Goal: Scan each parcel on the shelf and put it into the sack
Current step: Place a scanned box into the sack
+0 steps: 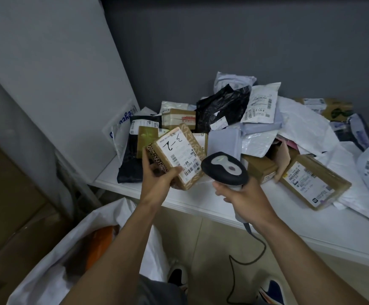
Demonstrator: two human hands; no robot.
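Left hand [159, 177] grips small box [179, 157] label-up | right hand [243, 199] grips scanner [224, 170] beside it | risk: tilted barcode misreads, box slips missing sack [53, 249]

Grey wall [223, 40], tiled floor [203, 245], brown cartons [7, 205]

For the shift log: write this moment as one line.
step: scan | left hand: holds labelled cardboard box | right hand: grips barcode scanner beside box | white sack: open, lower left | shelf: parcels piled
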